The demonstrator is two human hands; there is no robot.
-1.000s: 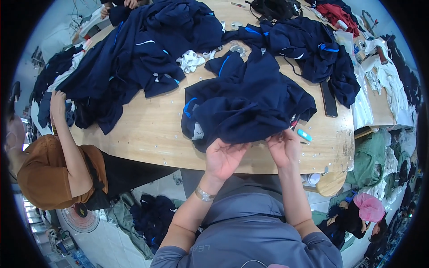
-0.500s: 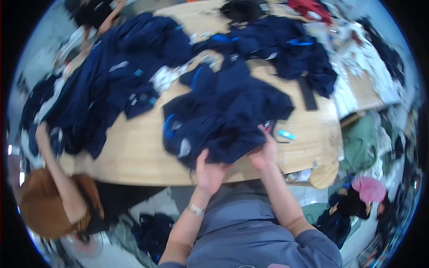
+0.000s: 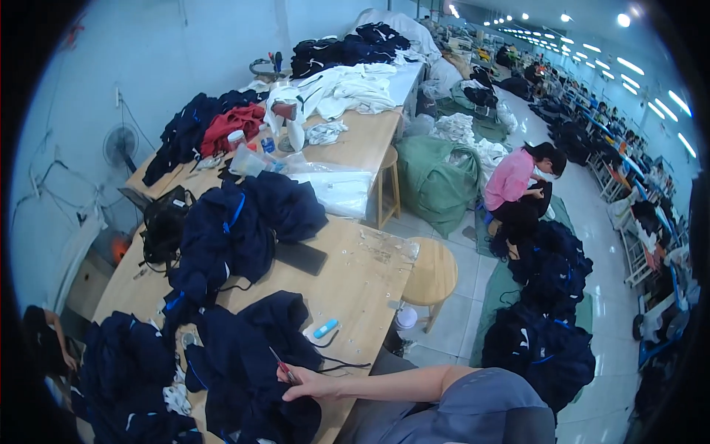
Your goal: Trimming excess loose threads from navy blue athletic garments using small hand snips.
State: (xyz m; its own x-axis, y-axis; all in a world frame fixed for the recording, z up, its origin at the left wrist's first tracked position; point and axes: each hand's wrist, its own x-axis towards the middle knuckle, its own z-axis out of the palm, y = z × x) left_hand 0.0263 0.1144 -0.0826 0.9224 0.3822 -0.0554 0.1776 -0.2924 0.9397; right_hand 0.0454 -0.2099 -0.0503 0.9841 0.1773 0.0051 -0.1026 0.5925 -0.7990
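My right hand (image 3: 312, 385) reaches in from the lower right, over a dark navy garment (image 3: 240, 359) on the wooden table. Its fingers are closed around small red-handled snips (image 3: 284, 368), whose thin blades point up and away. The hand lies on or just above the cloth; I cannot tell which. Dark drawstrings trail from the garment's right side, near a light blue capped tube (image 3: 325, 328). My left hand is out of the picture.
Navy garments (image 3: 222, 229) lie farther up the table beside a dark flat panel (image 3: 300, 258). A round wooden stool (image 3: 429, 271) stands off the table's right edge. A person in pink (image 3: 510, 177) sits by navy piles and a green sack (image 3: 440, 181).
The view has swung to the right and up, bringing in the room. Both hands were on the garment before; now only the right one shows, and the snips are plainer in it.
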